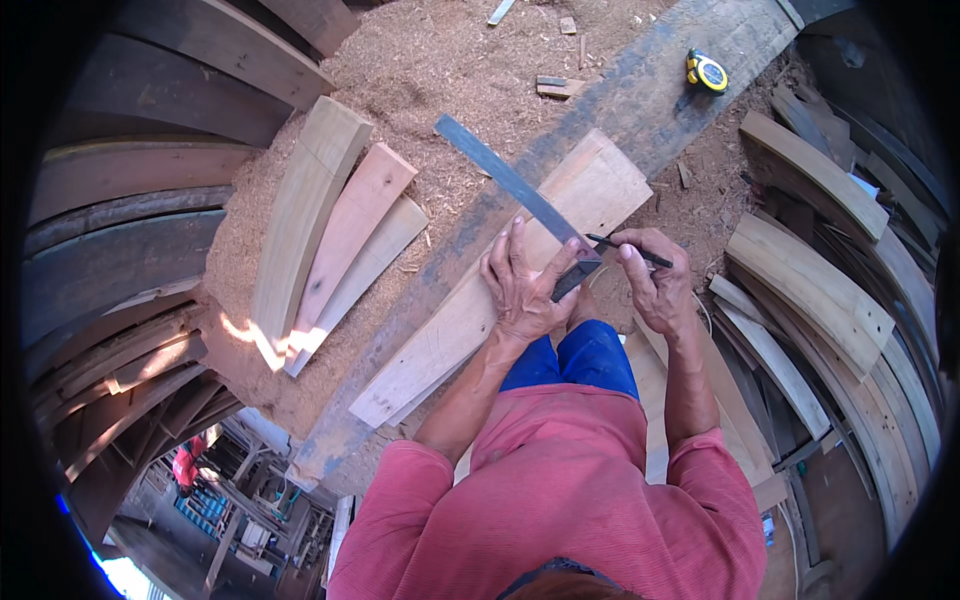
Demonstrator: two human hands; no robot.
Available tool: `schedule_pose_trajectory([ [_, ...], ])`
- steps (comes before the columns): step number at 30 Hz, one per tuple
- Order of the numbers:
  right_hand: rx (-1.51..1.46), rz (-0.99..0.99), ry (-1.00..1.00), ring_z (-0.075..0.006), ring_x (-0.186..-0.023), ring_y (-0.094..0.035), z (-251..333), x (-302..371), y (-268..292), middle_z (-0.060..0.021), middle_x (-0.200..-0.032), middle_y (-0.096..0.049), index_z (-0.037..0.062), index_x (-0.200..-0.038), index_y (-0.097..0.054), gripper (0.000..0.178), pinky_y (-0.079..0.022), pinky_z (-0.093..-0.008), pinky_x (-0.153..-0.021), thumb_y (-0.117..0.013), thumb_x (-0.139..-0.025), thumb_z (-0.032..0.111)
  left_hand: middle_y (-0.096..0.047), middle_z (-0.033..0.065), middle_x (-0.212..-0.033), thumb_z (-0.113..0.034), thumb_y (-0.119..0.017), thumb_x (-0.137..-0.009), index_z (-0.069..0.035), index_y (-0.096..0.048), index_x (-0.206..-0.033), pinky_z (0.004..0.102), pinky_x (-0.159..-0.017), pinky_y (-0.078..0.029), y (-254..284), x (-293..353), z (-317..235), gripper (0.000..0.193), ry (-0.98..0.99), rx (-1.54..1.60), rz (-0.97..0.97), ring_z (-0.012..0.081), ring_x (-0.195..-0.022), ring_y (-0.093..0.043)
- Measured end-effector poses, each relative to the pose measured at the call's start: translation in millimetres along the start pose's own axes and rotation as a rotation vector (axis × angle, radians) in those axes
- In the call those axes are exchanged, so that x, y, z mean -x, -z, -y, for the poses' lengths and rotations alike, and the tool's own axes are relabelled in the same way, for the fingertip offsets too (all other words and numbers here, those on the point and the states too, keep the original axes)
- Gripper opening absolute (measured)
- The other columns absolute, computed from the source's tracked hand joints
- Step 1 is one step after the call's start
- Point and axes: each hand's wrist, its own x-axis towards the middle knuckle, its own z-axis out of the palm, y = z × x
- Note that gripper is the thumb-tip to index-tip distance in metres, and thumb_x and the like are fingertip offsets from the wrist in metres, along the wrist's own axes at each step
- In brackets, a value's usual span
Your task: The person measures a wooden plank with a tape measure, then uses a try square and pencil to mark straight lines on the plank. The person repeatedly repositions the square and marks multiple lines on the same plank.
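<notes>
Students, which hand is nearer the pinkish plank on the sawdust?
Left: the left hand, at the metal square, is right of the plank; the right hand, holding a marking tool, is farther right.

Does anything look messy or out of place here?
Yes, the ground: sawdust lies thickly around the long bench, with small wood scraps strewn in it, which looks untidy. Otherwise nothing stands out; the metal square lies across a pale board.

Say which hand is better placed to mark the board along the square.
Probably the right hand: it holds the pencil, tip beside the square. The left hand lies spread on the board, thumb at the square.
</notes>
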Motion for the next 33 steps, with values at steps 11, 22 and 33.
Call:
schedule_pose_trajectory([
  [11,-0.041,-0.034,-0.007,-0.0313,-0.099,-0.077,3,-9,-16,-0.0175,-0.106,-0.082,-0.0019,-0.118,-0.082,0.020,-0.060,-0.0418,-0.090,-0.073,-0.106,0.012,-0.035,0.0299,-0.176,-0.049,-0.089,-0.078,-0.052,-0.066,-0.157,0.0673,-0.120,-0.030,0,0,-1,0.083,0.009,0.007,0.001,0.0497,-0.153,-0.037],
  [22,0.157,0.168,0.111,-0.0347,-0.092,-0.069,5,-11,3,-0.0162,-0.101,-0.077,0.0005,-0.115,-0.080,0.016,-0.055,-0.0447,-0.087,-0.073,-0.104,0.010,-0.036,0.0291,-0.175,-0.049,-0.089,-0.076,-0.048,-0.070,-0.153,0.0662,-0.122,-0.027,-1,0,-1,0.079,0.009,0.028,-0.016,0.0498,-0.153,-0.036],
  [33,0.416,0.074,-0.025,-0.0398,-0.097,-0.072,-43,35,-28,-0.0172,-0.102,-0.079,0.0074,-0.114,-0.080,0.017,-0.058,-0.0469,-0.087,-0.069,-0.108,0.018,-0.035,0.0290,-0.178,-0.046,-0.092,-0.071,-0.048,-0.071,-0.153,0.0687,-0.121,-0.030,-3,1,-3,0.085,-0.010,-0.011,-0.059,0.0500,-0.155,-0.037],
])
